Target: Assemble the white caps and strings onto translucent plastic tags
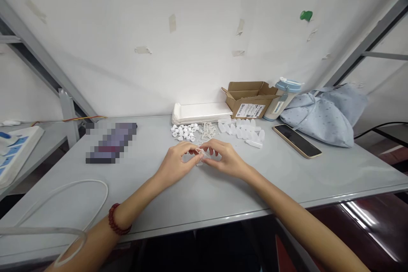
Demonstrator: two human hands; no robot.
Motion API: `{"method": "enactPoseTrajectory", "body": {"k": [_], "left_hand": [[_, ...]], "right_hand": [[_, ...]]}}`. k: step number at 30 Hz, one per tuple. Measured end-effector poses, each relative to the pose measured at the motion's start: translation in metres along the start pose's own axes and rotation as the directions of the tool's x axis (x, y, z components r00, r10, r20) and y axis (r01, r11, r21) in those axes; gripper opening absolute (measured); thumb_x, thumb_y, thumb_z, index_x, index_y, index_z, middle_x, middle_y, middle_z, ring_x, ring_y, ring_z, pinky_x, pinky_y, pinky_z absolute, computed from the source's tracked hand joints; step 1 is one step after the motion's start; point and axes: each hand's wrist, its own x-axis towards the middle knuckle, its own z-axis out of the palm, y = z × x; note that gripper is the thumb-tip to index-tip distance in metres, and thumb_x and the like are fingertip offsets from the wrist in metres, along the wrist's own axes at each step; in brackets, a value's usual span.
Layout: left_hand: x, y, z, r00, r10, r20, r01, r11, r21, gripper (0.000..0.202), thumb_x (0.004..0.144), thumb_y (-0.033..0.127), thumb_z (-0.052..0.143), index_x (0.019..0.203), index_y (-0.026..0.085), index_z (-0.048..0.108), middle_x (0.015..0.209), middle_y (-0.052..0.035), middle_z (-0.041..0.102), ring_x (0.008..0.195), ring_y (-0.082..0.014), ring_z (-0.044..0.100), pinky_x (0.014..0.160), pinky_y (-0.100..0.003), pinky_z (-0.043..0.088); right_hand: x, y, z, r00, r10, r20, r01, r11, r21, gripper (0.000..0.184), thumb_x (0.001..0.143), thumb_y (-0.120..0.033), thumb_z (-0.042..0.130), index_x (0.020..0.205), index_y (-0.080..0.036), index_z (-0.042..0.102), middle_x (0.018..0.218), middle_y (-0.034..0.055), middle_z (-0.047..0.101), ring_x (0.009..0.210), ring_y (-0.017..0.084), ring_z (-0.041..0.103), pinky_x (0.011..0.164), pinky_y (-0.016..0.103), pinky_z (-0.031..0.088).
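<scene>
My left hand (180, 159) and my right hand (225, 158) meet over the table, fingertips pinched from both sides around a small translucent plastic piece (199, 156). A pale loop shows at its top, but the fingers cover much of it, so its exact kind is unclear. Just beyond my hands lie three groups of parts. Small white caps (184, 131) are heaped on the left. In the middle is a little tangle of off-white loops (208, 130). Several translucent plastic bottles or tubes (247, 128) lie on the right.
Against the wall are a stack of flat white packages (202, 111), an open cardboard box (248, 102) and a blue-lidded cup (282, 98). A phone (297, 140) and a light blue cloth bag (318, 114) lie at right. A pixelated dark object (112, 143) and a clear cord (106, 189) are at left.
</scene>
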Motion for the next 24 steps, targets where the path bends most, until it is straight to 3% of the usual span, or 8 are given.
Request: {"method": "enactPoseTrajectory", "body": {"k": [3, 8, 11, 14, 18, 20, 24], "left_hand": [[0.0002, 0.0004, -0.0007, 1.0, 0.003, -0.001, -0.003, 1.0, 0.01, 0.009, 0.08, 0.026, 0.062, 0.085, 0.021, 0.067, 0.082, -0.0004, 0.067, 0.08, -0.0156, 0.06, 0.071, -0.026, 0.046], [0.0001, 0.0018, -0.0009, 0.999, -0.034, 0.002, 0.034, 0.999, 0.017, 0.014, 0.083, 0.033, 0.057, 0.084, 0.023, 0.067, 0.083, -0.0011, 0.067, 0.081, -0.0174, 0.06, 0.059, -0.024, 0.045], [-0.0003, -0.0003, 0.0006, 0.999, -0.011, -0.032, 0.013, 0.997, 0.07, 0.015, 0.083, 0.034, 0.057, 0.088, 0.022, 0.065, 0.085, -0.0022, 0.066, 0.082, -0.0184, 0.06, 0.064, -0.027, 0.047], [-0.0014, -0.0033, 0.0022, 0.991, 0.08, -0.109, -0.059, 0.982, 0.178, 0.018, 0.083, 0.03, 0.058, 0.097, 0.02, 0.06, 0.091, -0.0045, 0.064, 0.089, -0.0202, 0.058, 0.076, -0.033, 0.048], [-0.0031, -0.0054, 0.0024, 0.943, 0.261, -0.206, -0.192, 0.934, 0.303, 0.023, 0.086, 0.024, 0.054, 0.108, 0.019, 0.054, 0.103, -0.008, 0.06, 0.099, -0.0222, 0.054, 0.086, -0.039, 0.047], [-0.0036, -0.0055, 0.0025, 0.921, 0.342, -0.185, -0.259, 0.895, 0.363, 0.024, 0.086, 0.023, 0.054, 0.11, 0.019, 0.054, 0.104, -0.009, 0.06, 0.102, -0.0238, 0.052, 0.089, -0.042, 0.046], [-0.0049, -0.0052, 0.0059, 0.901, 0.434, -0.004, -0.388, 0.809, 0.441, 0.032, 0.084, 0.026, 0.057, 0.115, 0.017, 0.054, 0.113, -0.0118, 0.059, 0.112, -0.0287, 0.047, 0.095, -0.046, 0.042]], "right_hand": [[-0.0004, -0.0005, 0.0002, 1.0, -0.009, -0.028, 0.009, 1.0, -0.001, 0.017, 0.083, -0.025, 0.06, 0.099, -0.019, 0.061, 0.082, 0.0035, 0.061, 0.07, 0.012, 0.053, 0.062, 0.024, 0.044], [-0.0003, -0.0002, -0.0009, 0.999, 0.004, -0.037, -0.004, 1.0, 0.017, 0.016, 0.083, -0.029, 0.06, 0.095, -0.018, 0.061, 0.081, 0.0036, 0.061, 0.069, 0.012, 0.052, 0.058, 0.024, 0.043], [-0.0001, 0.0001, -0.0006, 0.999, 0.033, -0.027, -0.032, 0.999, 0.03, 0.016, 0.083, -0.028, 0.06, 0.095, -0.018, 0.062, 0.082, 0.0039, 0.062, 0.069, 0.012, 0.052, 0.057, 0.024, 0.043], [0.0001, 0.0009, 0.0008, 0.997, 0.074, -0.028, -0.072, 0.996, 0.044, 0.017, 0.082, -0.028, 0.061, 0.095, -0.017, 0.062, 0.084, 0.0044, 0.062, 0.068, 0.012, 0.052, 0.058, 0.024, 0.044], [0.0011, 0.0006, 0.0021, 0.98, 0.196, -0.032, -0.191, 0.976, 0.108, 0.019, 0.08, -0.029, 0.062, 0.093, -0.016, 0.061, 0.084, 0.0037, 0.063, 0.064, 0.011, 0.053, 0.058, 0.024, 0.045], [0.002, -0.0003, 0.0022, 0.961, 0.275, -0.035, -0.267, 0.951, 0.153, 0.02, 0.078, -0.031, 0.064, 0.091, -0.016, 0.061, 0.081, 0.003, 0.063, 0.063, 0.011, 0.054, 0.059, 0.024, 0.045], [0.004, -0.0019, 0.0019, 0.917, 0.398, -0.027, -0.376, 0.886, 0.271, 0.022, 0.075, -0.032, 0.065, 0.088, -0.015, 0.064, 0.078, 0.0021, 0.063, 0.062, 0.01, 0.053, 0.059, 0.024, 0.044]]}}
